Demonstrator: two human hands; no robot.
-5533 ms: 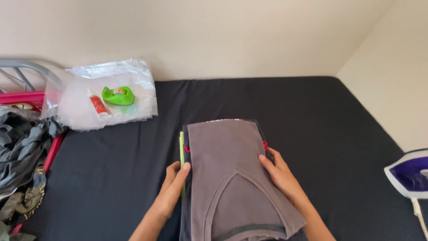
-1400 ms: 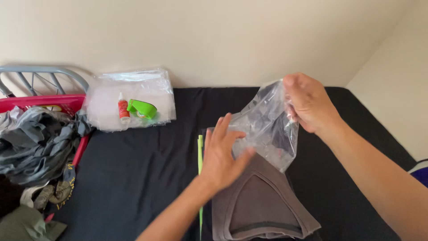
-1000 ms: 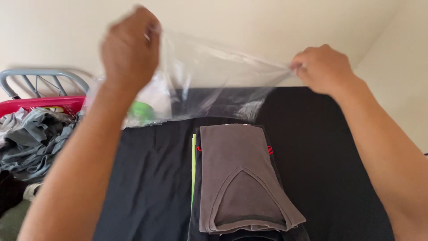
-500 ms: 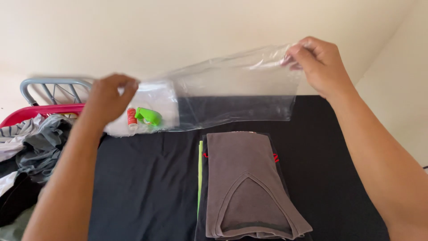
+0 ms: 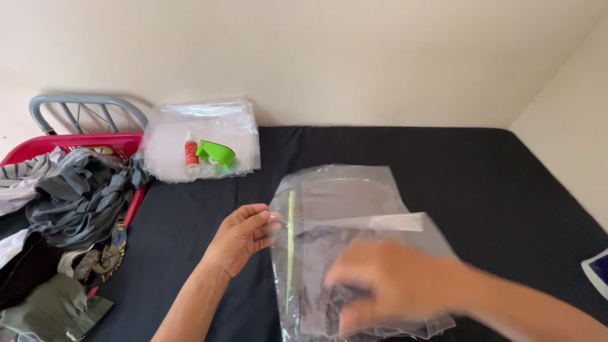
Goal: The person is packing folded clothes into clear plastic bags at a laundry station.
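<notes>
1. Head view, far left of the left hand: a red basket (image 5: 95, 140) with a grey metal frame (image 5: 82, 104) behind it, heaped with grey and dark clothes (image 5: 76, 196) that spill down onto the black surface (image 5: 494, 183)
2. Above and a little left of the left hand, well apart from it, lies a stack of clear plastic bags (image 5: 202, 136) against the wall; on the stack sit a small red and white bottle (image 5: 191, 152) and a green tape dispenser (image 5: 216, 153), just beside each other
3. The left hand (image 5: 244, 234) has thumb and fingers pinched together on the left edge of a clear plastic bag (image 5: 345, 202)
4. Just right of that hand's fingertips, a thin yellow-green strip (image 5: 290, 247) runs up and down under the plastic
5. The bag lies flat over a folded grey garment (image 5: 329, 253), which shows dimly through it
6. The right hand (image 5: 392, 285) is blurred; it lies on the bag's lower part, over the garment, and whether its fingers grip the plastic cannot be told
7. Far right of the right hand, at the picture's edge, sits part of a purple and white iron (image 5: 596, 271)
</notes>
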